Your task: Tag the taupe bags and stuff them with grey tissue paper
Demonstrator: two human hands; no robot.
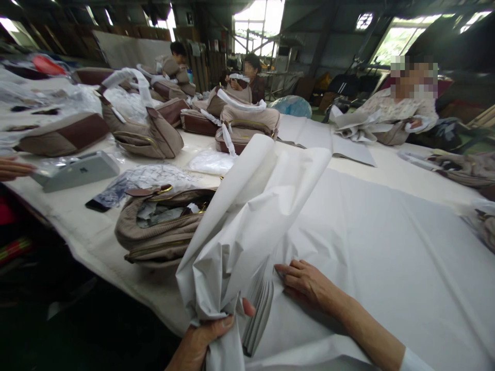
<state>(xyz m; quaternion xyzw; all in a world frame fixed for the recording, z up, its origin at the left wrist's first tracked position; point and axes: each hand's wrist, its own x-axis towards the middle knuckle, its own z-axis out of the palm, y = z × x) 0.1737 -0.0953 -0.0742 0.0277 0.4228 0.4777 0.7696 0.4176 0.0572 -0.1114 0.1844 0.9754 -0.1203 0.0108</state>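
A large sheet of white paper (pixel 247 226) is bunched up in my left hand (pixel 204 335), whose fingers close round its gathered lower edge. My right hand (pixel 305 283) lies palm down, fingers stretched, on the stack of paper sheets (pixel 386 247), close to the layered edges of the pile. Left of the raised sheet, a taupe handbag (pixel 166 221) stands with its top unzipped and grey lining showing. The sheet covers the bag's right side.
Several wrapped taupe and brown handbags (pixel 143 134) crowd the far side of the white table (pixel 116 268). A grey box-like case (pixel 81 170) and a phone (pixel 96 206) lie at left. Co-workers sit across, one holding paper (pixel 359 123); another person's hand (pixel 15 168) reaches in at left.
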